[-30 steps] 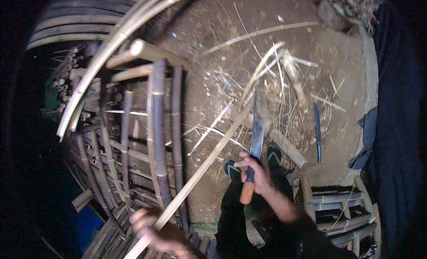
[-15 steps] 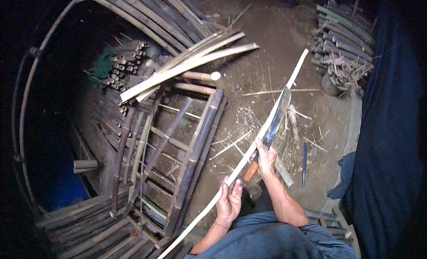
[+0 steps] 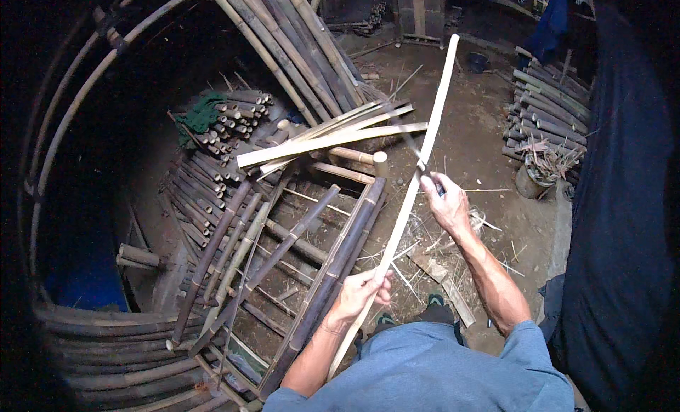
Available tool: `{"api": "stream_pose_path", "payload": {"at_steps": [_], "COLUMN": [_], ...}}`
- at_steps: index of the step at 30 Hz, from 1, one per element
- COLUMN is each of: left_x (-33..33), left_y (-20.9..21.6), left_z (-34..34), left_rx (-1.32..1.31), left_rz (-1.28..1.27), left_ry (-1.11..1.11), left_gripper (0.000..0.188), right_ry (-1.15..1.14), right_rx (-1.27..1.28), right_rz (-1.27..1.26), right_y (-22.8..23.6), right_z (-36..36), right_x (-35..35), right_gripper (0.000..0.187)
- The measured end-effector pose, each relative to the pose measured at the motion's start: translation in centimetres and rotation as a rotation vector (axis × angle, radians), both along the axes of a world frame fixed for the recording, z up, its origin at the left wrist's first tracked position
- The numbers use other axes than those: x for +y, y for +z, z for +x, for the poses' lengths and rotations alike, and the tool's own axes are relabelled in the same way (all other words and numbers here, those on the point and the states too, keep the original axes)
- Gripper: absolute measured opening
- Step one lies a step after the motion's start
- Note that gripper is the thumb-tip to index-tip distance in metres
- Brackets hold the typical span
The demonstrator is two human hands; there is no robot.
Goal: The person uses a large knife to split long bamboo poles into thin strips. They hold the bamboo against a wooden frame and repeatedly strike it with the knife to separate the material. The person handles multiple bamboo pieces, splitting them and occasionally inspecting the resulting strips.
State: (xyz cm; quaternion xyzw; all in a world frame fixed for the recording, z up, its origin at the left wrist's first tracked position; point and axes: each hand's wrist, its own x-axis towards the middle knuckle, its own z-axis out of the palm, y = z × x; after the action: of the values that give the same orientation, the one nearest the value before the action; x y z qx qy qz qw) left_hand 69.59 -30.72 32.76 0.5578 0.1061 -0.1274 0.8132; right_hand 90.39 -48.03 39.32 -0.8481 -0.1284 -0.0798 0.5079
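Note:
A long pale bamboo strip (image 3: 401,228) runs slantwise before me, its far end raised. My left hand (image 3: 358,295) is closed around its lower part. Farther up, my right hand (image 3: 448,203) is closed on the dark handle of a knife (image 3: 410,139). The blade, smeared by motion, lies across the strip and points up to the left. Most of the handle is hidden in my fingers.
Left of me stands a bamboo frame (image 3: 322,276) with several split lengths (image 3: 333,139) lying over its far end. Bamboo stacks (image 3: 212,175) lie beyond it, and another pile (image 3: 545,107) at right beside a bucket (image 3: 533,180). Dark cloth (image 3: 623,199) hangs at right.
The strip has tilted more upright and shifted right. My right hand has moved away from me, and the knife blade has swung left across the strip. My left hand has closed on the strip.

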Motion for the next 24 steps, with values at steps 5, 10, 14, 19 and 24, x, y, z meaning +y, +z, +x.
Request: {"api": "stream_pose_path", "payload": {"at_steps": [5,10,14,19,24], "left_x": [-0.2,-0.6,-1.9,-3.4,-5.7], "left_y": [2.9,2.6,1.1,2.4,4.1], "left_z": [2.4,1.9,-0.1,-1.9,-5.7], "left_rx": [0.032,-0.011,-0.117,0.008,0.005], "left_rz": [0.309,0.594,0.709,0.688,0.766], "left_ry": [0.248,0.304,0.385,0.404,0.334], "left_gripper": [0.027,0.030,0.026,0.027,0.023], "right_ry": [0.270,0.489,0.432,0.424,0.217], "right_rx": [-0.475,-0.391,-0.309,-0.508,-0.135], "right_rz": [-0.374,-0.444,-0.464,-0.433,-0.579], "right_y": [-2.8,-4.1,-4.5,-4.6,-2.5], "right_z": [-2.5,-7.1,-3.4,-0.1,7.4], "right_x": [-1.3,0.5,0.5,-0.1,-2.3], "right_gripper": [0.040,0.045,0.044,0.050,0.050]}}
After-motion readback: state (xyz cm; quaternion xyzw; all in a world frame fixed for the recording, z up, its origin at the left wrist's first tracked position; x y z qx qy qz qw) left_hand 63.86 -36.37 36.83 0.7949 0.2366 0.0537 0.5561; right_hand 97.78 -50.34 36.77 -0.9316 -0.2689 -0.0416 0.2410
